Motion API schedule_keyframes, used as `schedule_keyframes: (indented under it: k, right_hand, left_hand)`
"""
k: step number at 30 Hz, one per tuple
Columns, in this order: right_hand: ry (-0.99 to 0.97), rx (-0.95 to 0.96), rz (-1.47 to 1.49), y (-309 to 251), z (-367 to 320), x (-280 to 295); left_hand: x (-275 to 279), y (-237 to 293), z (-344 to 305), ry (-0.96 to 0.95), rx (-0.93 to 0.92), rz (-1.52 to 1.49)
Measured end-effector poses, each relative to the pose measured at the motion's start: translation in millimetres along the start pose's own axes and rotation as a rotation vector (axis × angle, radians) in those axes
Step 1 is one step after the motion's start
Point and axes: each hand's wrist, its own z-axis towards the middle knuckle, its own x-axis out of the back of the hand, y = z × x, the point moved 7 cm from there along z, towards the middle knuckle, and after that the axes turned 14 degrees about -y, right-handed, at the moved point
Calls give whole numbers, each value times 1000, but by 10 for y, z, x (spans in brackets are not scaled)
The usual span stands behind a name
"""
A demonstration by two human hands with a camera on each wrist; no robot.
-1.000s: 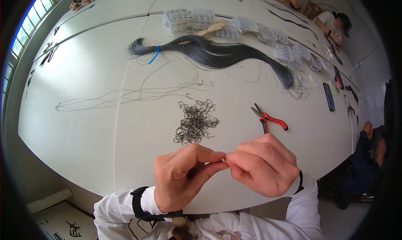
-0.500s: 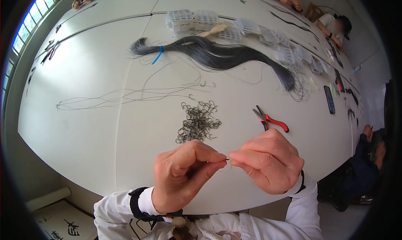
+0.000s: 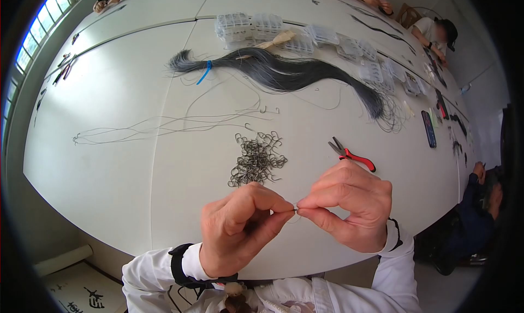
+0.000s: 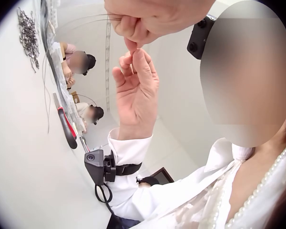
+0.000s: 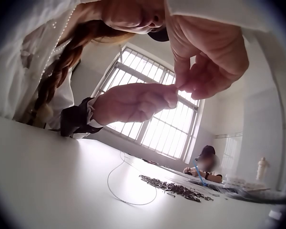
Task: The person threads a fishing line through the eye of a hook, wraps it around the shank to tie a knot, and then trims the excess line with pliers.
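Observation:
In the head view my left hand [image 3: 237, 228] pinches a fish hook between thumb and forefinger. Only a dark bit of the hook's shank [image 3: 295, 210] shows; the bend is hidden in the fingers. My right hand [image 3: 349, 206] meets it from the other side, thumb and forefinger pinching thin fishing line at the shank's end. A loop of the line [image 5: 115, 194] hangs beneath the hands in the right wrist view. Just beyond the hands lies a pile of dark fish hooks [image 3: 255, 160]. Red-handled pliers [image 3: 352, 153] lie ajar behind the right hand.
A thick bundle of dark grey line [image 3: 284, 70] with a blue tie [image 3: 204, 73] lies across the table [image 3: 93, 176]. Clear plastic boxes [image 3: 234, 29] stand behind it. Lines tied to hooks [image 3: 125, 133] stretch left. A phone [image 3: 428, 129] lies at right. Other people sit around the table.
The right hand's fingers have opened out from a tighter curl, with thumb and forefinger still at the hook. A loop of line now shows under the fingertips. The left hand stays nearly still.

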Motion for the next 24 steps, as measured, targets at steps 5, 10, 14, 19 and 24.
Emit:
schedule_keyframes:
  k: [5,10,14,19,24]
  right_hand:
    - [-24,-30,66,-1,9,15]
    - [-126,-208,475,188,-21,-94]
    - [-134,-272,565,216,-32,-119]
    - [-112,-251,539,214,-42,-126]
    - [-94,-257,485,210,-46,-114]
  left_hand:
    - [-20,31,-4,-3,-1,77]
    - [13,144,-8,53,-98,232]
    - [6,170,-18,66,-106,268]
    - [-8,152,-15,53,-85,244]
    - [-4,126,2,45,-64,228]
